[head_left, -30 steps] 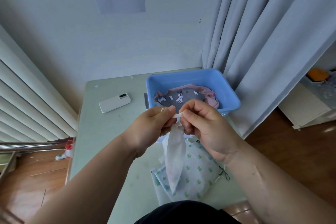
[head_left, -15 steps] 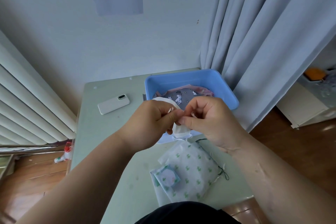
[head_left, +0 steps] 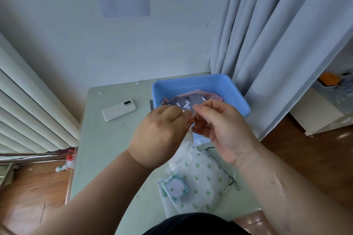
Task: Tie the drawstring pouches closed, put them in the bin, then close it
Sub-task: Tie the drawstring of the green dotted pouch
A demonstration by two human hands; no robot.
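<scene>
right now i am pinching the top of the white pouch (head_left: 183,150) with the curled fingertips of both my left hand (head_left: 159,137) and my right hand (head_left: 224,128), held close together because, i judge, i am tying its neck; the knot itself is hiding behind my fingers. the pouch is hanging under my knuckles above the table (head_left: 107,149), just in front of the blue bin (head_left: 191,84), so the drop is going to be short. a unicorn pouch (head_left: 186,103) is already lying inside. a cactus pouch (head_left: 204,183) is waiting near my body, probably next. i am seeing no lid.
</scene>
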